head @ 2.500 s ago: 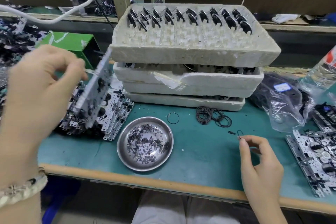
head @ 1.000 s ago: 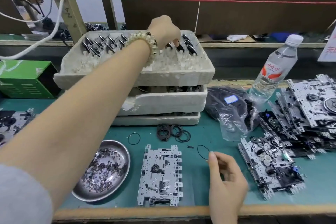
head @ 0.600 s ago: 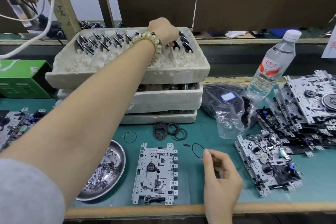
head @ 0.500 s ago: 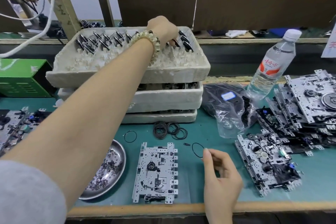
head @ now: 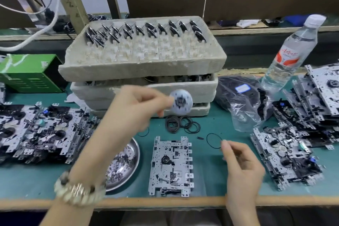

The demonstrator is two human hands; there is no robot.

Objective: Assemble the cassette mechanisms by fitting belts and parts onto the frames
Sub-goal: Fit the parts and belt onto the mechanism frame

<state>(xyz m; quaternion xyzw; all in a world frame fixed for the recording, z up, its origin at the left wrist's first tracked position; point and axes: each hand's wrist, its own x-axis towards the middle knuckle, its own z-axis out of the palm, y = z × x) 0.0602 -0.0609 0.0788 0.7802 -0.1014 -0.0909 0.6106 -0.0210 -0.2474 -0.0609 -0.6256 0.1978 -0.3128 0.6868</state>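
The left hand (head: pixel 135 110) is raised above the counter (head: pixel 211 176), pinching a pale round wheel (head: pixel 180 101) by its edge in front of the stacked foam trays (head: pixel 143 64); the right hand (head: pixel 242 167) is lower, its fingertips nipping a thin black belt (head: pixel 213 139) whose loop shows just right of the metal frame (head: pixel 171 166); the frame lies flat on the counter between the two hands, beside a steel dish (head: pixel 137 149) of small rings; a heap of spare belts (head: pixel 181 124) sits just behind it; more mechanisms (head: pixel 286 154) are piled at the right, near a water bottle (head: pixel 291 51).
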